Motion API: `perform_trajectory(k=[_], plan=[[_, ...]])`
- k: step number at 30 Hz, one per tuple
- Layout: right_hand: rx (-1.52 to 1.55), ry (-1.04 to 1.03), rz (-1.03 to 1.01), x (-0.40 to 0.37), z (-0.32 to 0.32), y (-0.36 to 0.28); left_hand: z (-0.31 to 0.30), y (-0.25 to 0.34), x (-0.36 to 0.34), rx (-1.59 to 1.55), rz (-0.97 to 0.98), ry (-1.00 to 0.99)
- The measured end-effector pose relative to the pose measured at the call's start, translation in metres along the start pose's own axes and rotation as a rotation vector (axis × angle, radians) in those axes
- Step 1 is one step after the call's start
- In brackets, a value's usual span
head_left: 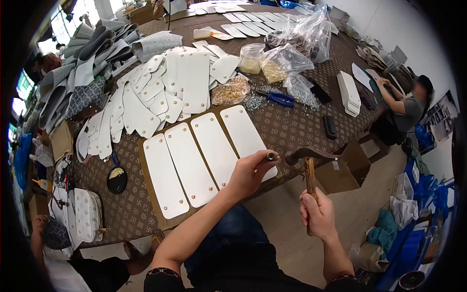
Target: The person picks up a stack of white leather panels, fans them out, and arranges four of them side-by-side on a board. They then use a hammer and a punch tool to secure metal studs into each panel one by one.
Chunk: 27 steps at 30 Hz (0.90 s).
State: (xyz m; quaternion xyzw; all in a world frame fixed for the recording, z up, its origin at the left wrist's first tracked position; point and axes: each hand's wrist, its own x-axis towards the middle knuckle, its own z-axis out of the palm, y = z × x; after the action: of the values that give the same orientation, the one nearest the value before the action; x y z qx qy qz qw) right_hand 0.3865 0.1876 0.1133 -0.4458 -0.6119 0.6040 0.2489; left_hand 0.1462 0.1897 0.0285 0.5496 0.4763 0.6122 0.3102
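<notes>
Four white panels (188,164) lie side by side on a brown board (168,224) in the middle of the frame, seemingly spaced so their ends stay clear and the patterned table (131,210) beneath is shielded. At their lower right, the left hand (249,173) pinches one metal rod (270,156) between thumb and fingers, round end up, presumably to steady it; its lower end is hidden, so contact with a panel cannot be told. Right of it, the right hand (318,214) is wrapped around the handle of one hammer (310,170), head raised, a grip suited to striking. Two gold studs show at the near end of each of the two leftmost panels. Above sit one pair of blue-handled pliers (281,99) and a heap of panels (168,82), too overlapped to count.
</notes>
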Motion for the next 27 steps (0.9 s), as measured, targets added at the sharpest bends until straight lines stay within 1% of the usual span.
perform_trajectory(k=[2,4,6,8,10,12,13,15,16,18,19,20,21,22,24,26,27], plan=[[0.01,-0.007,-0.004,0.0,-0.003,0.0,0.004,-0.015,0.005,0.019,-0.032,-0.043],[0.023,-0.009,-0.008,0.0,-0.006,-0.004,0.007,-0.017,0.009,0.039,-0.064,-0.092],[-0.031,-0.037,-0.062,0.0,-0.012,-0.025,0.008,-0.017,0.008,0.026,-0.064,-0.063],[-0.019,-0.028,-0.169,-0.006,-0.02,-0.056,0.008,-0.016,0.009,0.04,-0.066,-0.068],[0.059,0.092,-0.433,-0.02,-0.022,-0.082,0.007,-0.015,0.01,0.052,-0.069,-0.068],[0.335,-0.013,-0.879,-0.012,-0.021,-0.097,0.007,-0.015,0.01,0.059,-0.075,-0.082],[0.357,0.147,-1.063,-0.004,-0.005,-0.097,0.008,-0.018,0.009,0.056,-0.078,-0.076],[0.258,0.089,-0.736,0.007,0.002,-0.057,0.009,-0.023,0.008,0.035,-0.01,-0.049],[-0.439,-0.014,-0.269,0.011,-0.01,-0.068,0.007,-0.018,0.013,0.042,0.005,-0.021],[-0.459,-0.107,-0.061,0.026,-0.008,-0.028,0.002,-0.008,0.01,0.073,-0.136,-0.084],[-0.4,-0.063,-0.08,0.024,-0.006,-0.031,0.007,-0.021,0.008,0.023,-0.026,-0.025],[-0.326,-0.028,-0.071,0.018,-0.002,-0.028,0.001,-0.019,0.018,0.041,0.003,-0.034],[-0.119,-0.036,-0.102,0.015,0.001,-0.019,0.003,-0.017,0.008,0.044,-0.014,-0.076],[-0.121,-0.077,-0.112,0.019,0.006,-0.014,0.005,-0.021,0.008,0.092,0.054,-0.047],[0.12,-0.015,-0.217,0.022,0.013,-0.006,0.006,-0.025,0.007,0.127,0.148,-0.014],[0.125,-0.057,-0.251,0.027,0.021,0.001,0.0,-0.016,0.0,0.136,0.151,0.022],[0.158,-0.061,-0.212,0.029,0.027,0.002,-0.006,-0.011,-0.004,0.079,0.124,0.058]])
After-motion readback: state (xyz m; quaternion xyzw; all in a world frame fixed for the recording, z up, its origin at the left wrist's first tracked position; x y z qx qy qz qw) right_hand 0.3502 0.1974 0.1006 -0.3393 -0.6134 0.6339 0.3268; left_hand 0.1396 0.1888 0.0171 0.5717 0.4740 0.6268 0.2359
